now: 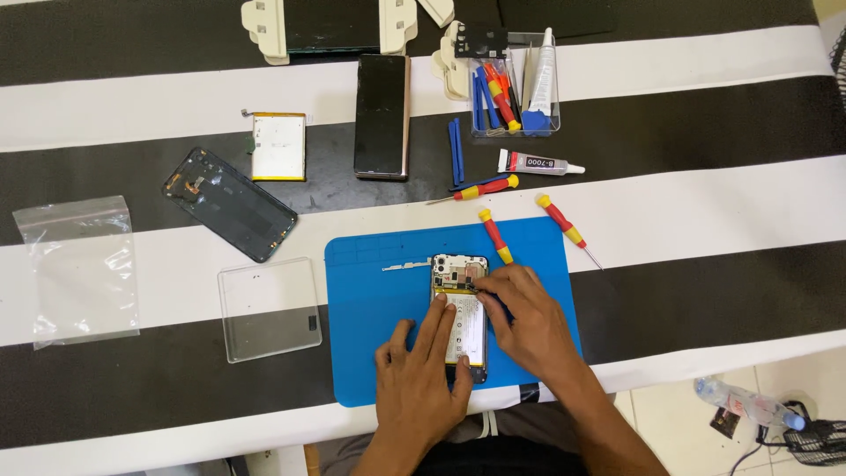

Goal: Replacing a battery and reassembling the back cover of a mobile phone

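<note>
Opened phone (459, 313) lies lengthwise mid blue mat (370, 353), back off, battery showing. L hand (423, 375) flat on phone's lower half, fingers spread, pressing down. R hand (520, 322) at phone's right edge, thumb + index pinched on thin tool near top of battery; tool type can't tell. Red/yellow screwdriver (495, 236) on mat just above phone. Dark back cover (231, 204) and clear case (270, 308) off mat, left of phone. Loose battery (278, 146) up-left, well apart.

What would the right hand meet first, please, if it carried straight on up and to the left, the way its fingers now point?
Probably the top of the opened phone, which the right hand is already touching; past it, the small silver strip on the blue mat. Depth is unclear from above.
</note>
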